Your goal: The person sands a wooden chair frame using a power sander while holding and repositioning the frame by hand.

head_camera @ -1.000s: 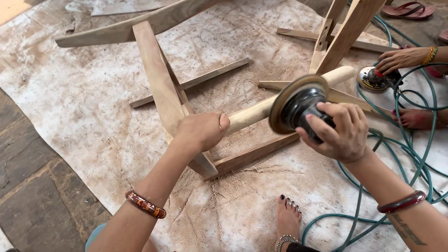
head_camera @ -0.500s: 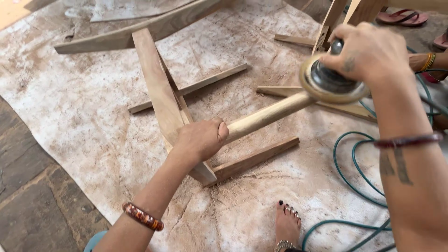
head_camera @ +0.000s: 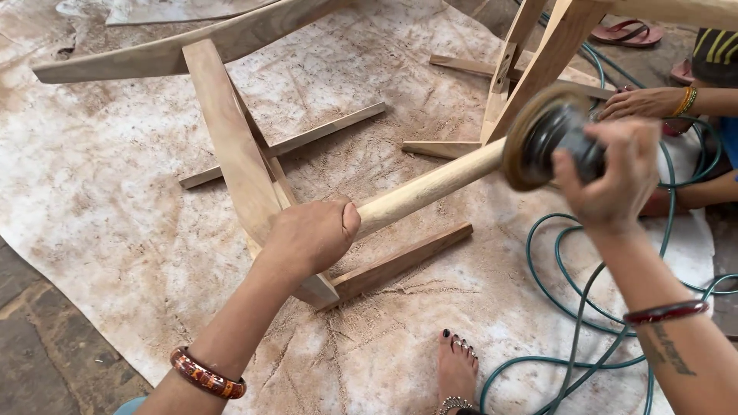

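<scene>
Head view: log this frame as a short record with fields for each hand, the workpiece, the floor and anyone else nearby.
left hand: left hand wrapped around the round wooden leg
right hand: right hand holds the disc sander, blurred, disc at the leg's far end
workpiece: bare wooden frame lying on the sheet
floor: dusty sheet, green hose, person's own bare foot
other person: second person's hand at the right edge

left hand (head_camera: pixel 311 234) is curled in a tight fist, forearm reaching up from below. right hand (head_camera: pixel 607 173) is raised, fingers closed in a grip, wrist bent, slightly blurred.
</scene>
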